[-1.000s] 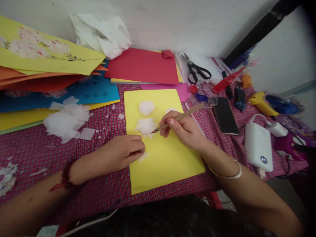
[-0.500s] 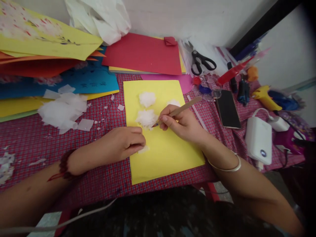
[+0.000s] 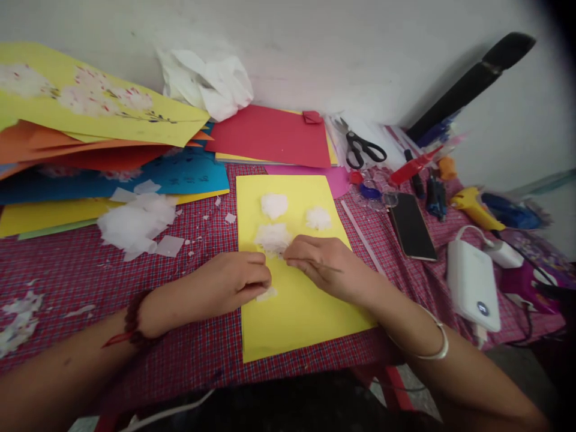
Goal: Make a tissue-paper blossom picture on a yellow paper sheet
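A yellow sheet (image 3: 306, 324) lies on the checked cloth (image 3: 202, 354) in front of the person, with three white tufts (image 3: 274, 206) on its far half: two on the left, one on the right. The right hand (image 3: 333, 255) pinches one thin stick (image 3: 327, 267), its fingertips by the nearest tuft; this hand covers part of the sheet's right side. The left hand (image 3: 229, 279) rests curled over the sheet's left edge, next to one small tissue piece (image 3: 267, 294); whether it grips that piece, I cannot tell.

Far left, one heap of white tissue (image 3: 135, 222) lies before stacked coloured papers (image 3: 189, 171). Beyond the sheet is one red paper (image 3: 270, 135) with one small folded red piece (image 3: 312, 117) on it. To the right are one pair of scissors (image 3: 363, 149), one phone (image 3: 411, 227), one yellow glue gun (image 3: 470, 201) and one white power bank (image 3: 472, 279).
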`<state>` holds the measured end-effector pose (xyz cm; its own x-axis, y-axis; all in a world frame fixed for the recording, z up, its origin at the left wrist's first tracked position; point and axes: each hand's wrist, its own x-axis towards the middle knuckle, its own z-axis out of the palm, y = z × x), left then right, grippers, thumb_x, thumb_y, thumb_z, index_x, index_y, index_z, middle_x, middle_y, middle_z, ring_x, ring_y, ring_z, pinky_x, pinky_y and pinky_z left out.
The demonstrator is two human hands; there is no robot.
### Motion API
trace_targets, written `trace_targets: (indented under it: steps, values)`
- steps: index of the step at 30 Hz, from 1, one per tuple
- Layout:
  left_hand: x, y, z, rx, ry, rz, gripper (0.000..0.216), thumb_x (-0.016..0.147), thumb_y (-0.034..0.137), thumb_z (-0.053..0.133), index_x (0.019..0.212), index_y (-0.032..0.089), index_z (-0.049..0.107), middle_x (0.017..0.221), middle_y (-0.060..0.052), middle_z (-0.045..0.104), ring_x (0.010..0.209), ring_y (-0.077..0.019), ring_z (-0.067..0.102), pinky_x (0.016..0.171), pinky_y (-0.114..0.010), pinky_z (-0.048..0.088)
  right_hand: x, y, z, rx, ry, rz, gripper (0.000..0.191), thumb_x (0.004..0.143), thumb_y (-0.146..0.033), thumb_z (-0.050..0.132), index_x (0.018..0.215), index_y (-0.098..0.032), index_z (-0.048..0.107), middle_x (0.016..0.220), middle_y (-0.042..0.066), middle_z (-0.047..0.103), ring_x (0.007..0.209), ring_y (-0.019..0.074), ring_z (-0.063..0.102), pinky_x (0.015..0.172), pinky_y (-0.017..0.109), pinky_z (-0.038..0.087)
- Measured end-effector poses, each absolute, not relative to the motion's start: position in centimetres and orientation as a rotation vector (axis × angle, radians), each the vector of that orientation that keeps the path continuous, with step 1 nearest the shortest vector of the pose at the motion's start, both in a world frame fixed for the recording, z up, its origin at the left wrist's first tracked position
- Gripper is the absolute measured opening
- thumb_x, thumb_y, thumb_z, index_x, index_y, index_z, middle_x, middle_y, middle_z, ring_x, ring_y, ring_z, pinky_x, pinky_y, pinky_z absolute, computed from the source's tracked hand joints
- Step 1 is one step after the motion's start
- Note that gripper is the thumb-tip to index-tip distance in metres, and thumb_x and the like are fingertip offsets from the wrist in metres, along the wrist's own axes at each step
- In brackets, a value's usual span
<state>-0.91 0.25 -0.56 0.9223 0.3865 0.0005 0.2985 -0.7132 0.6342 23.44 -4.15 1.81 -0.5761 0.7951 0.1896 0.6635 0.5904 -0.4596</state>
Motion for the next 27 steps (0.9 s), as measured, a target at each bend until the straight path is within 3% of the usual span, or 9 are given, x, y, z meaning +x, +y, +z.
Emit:
trace_targets:
  steps: [3, 6, 10, 13, 20, 27]
  values:
    - [-0.8, 0.2, -0.5, 2.423, 0.495, 0.197, 0.022, 0.098, 0.019, 0.051, 0.08, 0.019, 0.064, 0.081, 0.0, 0.061, 0.071, -0.0123, 0.058, 0.064, -0.025, 0.042, 23.6, -5.2, 0.8, -1.064, -2.574, 0.247, 0.026, 0.103, -0.018, 0.043, 0.09, -0.016, 0.065, 0.084, 0.005, 0.067, 0.068, 0.0137, 0.058, 0.06, 0.027, 0.045]
    - [-0.5, -0.2, -0.2, 2.496, 0.496, 0.23, 0.025, 0.098, 0.018, 0.051, 0.075, 0.019, 0.061, 0.08, 0.0, 0.061, 0.07, -0.013, 0.057, 0.061, -0.025, 0.042, 23.7, -6.4, -0.5, -0.919, -2.641, -0.005, 0.016, 0.098, -0.014, 0.05, 0.1, -0.015, 0.066, 0.095, 0.009, 0.07, 0.081, 0.019, 0.06, 0.068, 0.032, 0.051]
    - [-0.1, -1.7, 0.1, 2.78, 0.495, 0.292, 0.019, 0.094, 0.011, 0.052, 0.08, 0.018, 0.063, 0.097, -0.007, 0.069, 0.092, -0.0211, 0.064, 0.082, -0.033, 0.054, 23.6, -7.4, -1.5, -0.922, -2.623, -0.196, 0.02, 0.095, -0.01, 0.053, 0.107, -0.017, 0.067, 0.1, 0.01, 0.071, 0.087, 0.0212, 0.059, 0.071, 0.033, 0.054]
    - [0.1, -3.0, 0.2, 2.954, 0.445, 0.271, 0.02, 0.089, 0.003, 0.05, 0.088, 0.015, 0.066, 0.105, -0.012, 0.072, 0.103, -0.0249, 0.067, 0.093, -0.038, 0.055, 23.5, -7.5, -1.5, -0.947, -2.61, -0.256, 0.021, 0.096, -0.008, 0.052, 0.106, -0.017, 0.068, 0.101, 0.009, 0.072, 0.085, 0.0205, 0.059, 0.071, 0.032, 0.055]
    - [0.0, -3.9, -0.1, 2.92, 0.487, 0.198, 0.023, 0.092, 0.003, 0.045, 0.097, 0.014, 0.065, 0.115, -0.017, 0.072, 0.108, -0.0274, 0.068, 0.093, -0.043, 0.059, 23.2, -7.2, -1.3, -1.063, -2.603, -0.271, 0.02, 0.098, -0.014, 0.051, 0.109, -0.018, 0.068, 0.117, 0.011, 0.072, 0.082, 0.0189, 0.059, 0.067, 0.032, 0.053]
    - [-0.2, -3.1, -0.6, 2.957, 0.461, 0.296, 0.022, 0.086, 0.0, 0.05, 0.091, 0.015, 0.066, 0.114, -0.015, 0.073, 0.107, -0.0248, 0.069, 0.092, -0.037, 0.06, 23.1, -6.9, -1.6, -1.066, -2.568, -0.198, 0.017, 0.098, -0.017, 0.053, 0.102, -0.018, 0.069, 0.11, 0.009, 0.073, 0.079, 0.019, 0.058, 0.066, 0.031, 0.052]
